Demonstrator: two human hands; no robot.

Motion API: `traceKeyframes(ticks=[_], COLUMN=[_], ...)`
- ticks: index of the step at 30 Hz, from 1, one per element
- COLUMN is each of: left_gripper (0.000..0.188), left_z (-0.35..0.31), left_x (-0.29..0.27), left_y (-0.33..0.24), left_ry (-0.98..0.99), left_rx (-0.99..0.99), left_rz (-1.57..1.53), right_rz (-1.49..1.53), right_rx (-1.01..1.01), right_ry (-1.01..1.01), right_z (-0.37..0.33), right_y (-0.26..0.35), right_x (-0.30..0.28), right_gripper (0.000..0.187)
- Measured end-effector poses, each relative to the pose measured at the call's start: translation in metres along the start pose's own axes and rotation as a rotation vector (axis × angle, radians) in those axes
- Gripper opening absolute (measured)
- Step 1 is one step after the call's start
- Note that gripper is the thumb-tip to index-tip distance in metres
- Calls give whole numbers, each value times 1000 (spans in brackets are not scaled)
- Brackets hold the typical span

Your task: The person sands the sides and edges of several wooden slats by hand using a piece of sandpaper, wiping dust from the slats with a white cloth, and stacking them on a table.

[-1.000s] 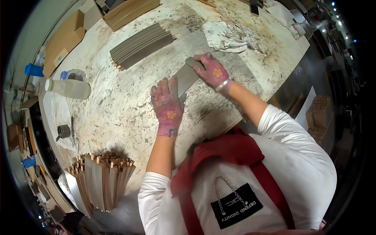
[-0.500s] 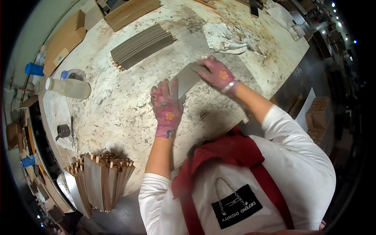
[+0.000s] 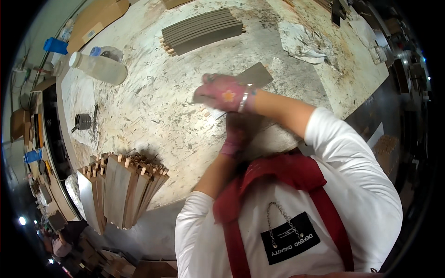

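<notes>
A flat grey wooden board (image 3: 257, 76) with small pegs at its end lies at the middle of the worktable. My right hand (image 3: 226, 92), in a pink flowered glove, reaches leftward across the board and hides much of it. Motion smears the fingers of this hand, so their grip is unclear. Below the right wrist is my left hand (image 3: 235, 134), also gloved, close to the apron. It is dark and blurred, and its fingers are hidden. A bright strip with light pegs shows between the two hands; I cannot tell whether it belongs to the same board.
Several similar boards form a neat stack (image 3: 201, 32) farther back. More pegged boards (image 3: 120, 185) stand upright at the near left. A bottle of cloudy liquid (image 3: 99, 68), a black tape-like roll (image 3: 83, 122) and a crumpled white cloth (image 3: 303, 44) lie around the table.
My right hand has swept left across the board, its forearm now crossing above my left hand. The left hand has drawn back toward the apron. The whole view has shifted somewhat.
</notes>
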State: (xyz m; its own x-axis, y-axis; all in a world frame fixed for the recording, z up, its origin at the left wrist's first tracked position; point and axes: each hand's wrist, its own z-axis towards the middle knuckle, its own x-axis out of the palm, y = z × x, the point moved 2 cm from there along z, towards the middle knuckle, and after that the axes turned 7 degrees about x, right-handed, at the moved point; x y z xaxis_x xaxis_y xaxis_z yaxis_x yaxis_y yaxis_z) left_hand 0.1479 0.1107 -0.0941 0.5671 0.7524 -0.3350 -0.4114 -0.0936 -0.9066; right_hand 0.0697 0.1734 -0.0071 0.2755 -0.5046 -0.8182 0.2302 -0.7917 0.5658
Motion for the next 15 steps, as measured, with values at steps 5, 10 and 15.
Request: traceKeyframes(ticks=[5,10,15], left_gripper=[55,56,50], left_z=[14,14,-9], left_x=[-19,-19,-2], left_y=[-41,-40,-14], left_ry=[-30,-70,32], left_rx=[333,360,112], left_rz=[707,630,473], right_rz=[-107,-307,-267], right_rx=[259,197,-307], right_ry=[-122,-267,-22], right_z=[-64,-82,-45], right_y=[-102,-95,11], right_x=[-75,-107,-29], right_gripper=[26,32,31])
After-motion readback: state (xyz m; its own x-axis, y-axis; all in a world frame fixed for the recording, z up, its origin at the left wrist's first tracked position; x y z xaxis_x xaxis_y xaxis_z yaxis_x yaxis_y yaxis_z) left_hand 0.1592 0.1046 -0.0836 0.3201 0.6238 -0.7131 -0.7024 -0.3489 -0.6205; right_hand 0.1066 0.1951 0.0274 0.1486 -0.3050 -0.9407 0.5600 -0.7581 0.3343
